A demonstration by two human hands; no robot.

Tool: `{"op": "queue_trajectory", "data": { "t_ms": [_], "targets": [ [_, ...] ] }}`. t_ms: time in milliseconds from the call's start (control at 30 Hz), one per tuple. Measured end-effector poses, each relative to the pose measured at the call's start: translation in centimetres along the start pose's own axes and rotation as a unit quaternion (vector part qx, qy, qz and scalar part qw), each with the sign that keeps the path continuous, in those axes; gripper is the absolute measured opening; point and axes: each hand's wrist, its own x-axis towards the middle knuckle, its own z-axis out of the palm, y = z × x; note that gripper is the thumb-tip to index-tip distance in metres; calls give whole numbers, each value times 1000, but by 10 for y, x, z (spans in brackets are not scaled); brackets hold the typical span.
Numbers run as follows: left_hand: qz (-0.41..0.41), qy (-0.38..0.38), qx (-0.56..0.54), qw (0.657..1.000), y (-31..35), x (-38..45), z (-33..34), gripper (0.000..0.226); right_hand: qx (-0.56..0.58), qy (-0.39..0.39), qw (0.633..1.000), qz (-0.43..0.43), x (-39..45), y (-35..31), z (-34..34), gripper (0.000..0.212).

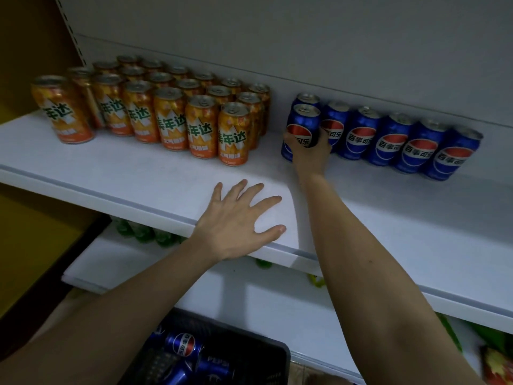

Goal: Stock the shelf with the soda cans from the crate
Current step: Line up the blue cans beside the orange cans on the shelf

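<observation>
My right hand grips a blue can on the shelf — left hand spread flat (front edge).

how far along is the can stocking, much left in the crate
Done: a block of orange cans and a row of blue cans already stand on the shelf. In hand: the right hand grips a blue can at the left end of that row; the left hand rests flat on the shelf. Left: several blue cans lie in the black crate, which is partly out of view.
</observation>
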Motion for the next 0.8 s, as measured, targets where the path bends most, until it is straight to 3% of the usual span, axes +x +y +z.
{"op": "queue_trajectory", "data": {
  "t_ms": [267,400,567,667,800],
  "targets": [
    [-4,7,-5,1000,2,-3,-4,71,-41,-9,998,51,-11,-4,-8,65],
    [-5,-6,-6,1000,2,-4,-7,67,-98,-48,991,80,-49,-20,-30,66],
    [-41,-47,-26,998,9,-9,-16,70,-355,-100,927,64,-118,-45,-66,64],
    [-86,-54,-34,994,28,-25,-23,67,-398,-128,907,55,-162,-58,-91,54],
    [-130,-54,-58,988,52,-51,-39,60,-379,-176,907,50,-208,-71,-112,38]
  ]
}}
